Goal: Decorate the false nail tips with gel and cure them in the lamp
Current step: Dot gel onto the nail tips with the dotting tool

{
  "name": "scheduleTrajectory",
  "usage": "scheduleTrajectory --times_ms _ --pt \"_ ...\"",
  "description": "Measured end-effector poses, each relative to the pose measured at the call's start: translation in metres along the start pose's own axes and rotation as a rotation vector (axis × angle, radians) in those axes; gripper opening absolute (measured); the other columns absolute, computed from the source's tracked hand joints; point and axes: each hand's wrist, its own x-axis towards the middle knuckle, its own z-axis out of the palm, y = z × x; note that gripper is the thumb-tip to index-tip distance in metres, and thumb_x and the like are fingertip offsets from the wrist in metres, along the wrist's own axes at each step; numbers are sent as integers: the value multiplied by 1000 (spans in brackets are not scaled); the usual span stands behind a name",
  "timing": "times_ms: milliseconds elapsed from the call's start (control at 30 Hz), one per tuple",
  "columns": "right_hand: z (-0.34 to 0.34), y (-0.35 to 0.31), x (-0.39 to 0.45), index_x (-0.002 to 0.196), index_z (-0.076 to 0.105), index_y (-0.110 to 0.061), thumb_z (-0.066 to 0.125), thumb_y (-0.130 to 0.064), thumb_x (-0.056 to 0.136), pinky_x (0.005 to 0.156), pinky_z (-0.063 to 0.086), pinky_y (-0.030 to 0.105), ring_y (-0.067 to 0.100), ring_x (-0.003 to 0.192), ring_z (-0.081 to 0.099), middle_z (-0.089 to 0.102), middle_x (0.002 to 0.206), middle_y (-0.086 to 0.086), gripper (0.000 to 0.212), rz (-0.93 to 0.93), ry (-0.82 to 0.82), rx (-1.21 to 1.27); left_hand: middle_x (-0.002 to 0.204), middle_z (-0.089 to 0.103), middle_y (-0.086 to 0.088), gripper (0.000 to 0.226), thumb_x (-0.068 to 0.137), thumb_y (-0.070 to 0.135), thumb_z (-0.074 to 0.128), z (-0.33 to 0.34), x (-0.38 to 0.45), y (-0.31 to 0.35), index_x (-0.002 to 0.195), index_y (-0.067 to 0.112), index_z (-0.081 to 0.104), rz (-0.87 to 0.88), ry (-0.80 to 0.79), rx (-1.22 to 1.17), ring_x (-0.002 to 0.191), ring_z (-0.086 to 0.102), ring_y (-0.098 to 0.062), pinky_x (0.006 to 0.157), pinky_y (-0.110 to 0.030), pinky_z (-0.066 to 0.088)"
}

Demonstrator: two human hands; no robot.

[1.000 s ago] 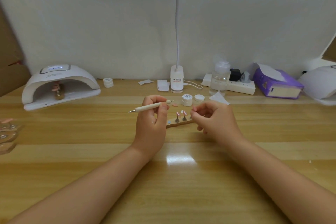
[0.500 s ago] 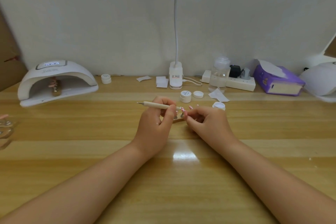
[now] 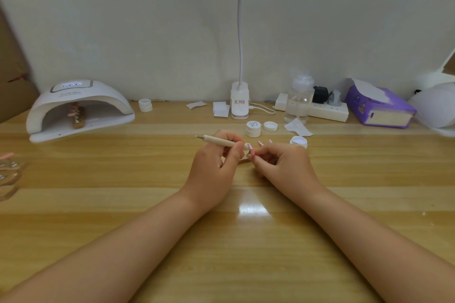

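Note:
My left hand (image 3: 216,162) grips a cream dotting pen (image 3: 219,141), its metal tip pointing left. My right hand (image 3: 283,165) pinches a stand with pink-and-white false nail tips (image 3: 251,147) at the table's middle; my hands hide most of the stand. A white curing lamp (image 3: 78,108) stands at the back left with its display lit, and another stand of nail tips (image 3: 75,115) lies inside it. An open gel jar (image 3: 253,128) and its lid (image 3: 270,126) sit just behind my hands; a second small jar (image 3: 298,141) is to their right.
A desk lamp base (image 3: 239,103), paper wipes (image 3: 220,109), a clear bottle (image 3: 299,98), a power strip (image 3: 327,110) and a purple tissue pack (image 3: 380,108) line the back. A small white jar (image 3: 145,105) sits beside the curing lamp. Clear nail stands (image 3: 8,174) lie at the left edge.
My hands have come together over the stand of nail tips. The pen has tilted so its tip points left and level. The view has shifted slightly downward.

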Motion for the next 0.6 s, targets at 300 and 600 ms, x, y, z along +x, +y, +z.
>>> scheduleTrajectory --times_ms 300,600 --pt "-1 -1 0 80 75 -18 71 -16 81 66 51 28 9 59 60 62 59 -15 5 -21 -6 -25 79 63 4 10 90 27 50 1 0 0 84 33 55 -10 -10 -5 71 61 -22 66 -41 47" --pt "0 -1 0 80 75 -19 71 -17 81 64 50 25 7 57 58 60 58 -17 5 -22 -7 -30 76 64 1 8 90 29 51 1 0 1 85 29 57 -39 -6 -5 73 63 -24 68 -48 49"
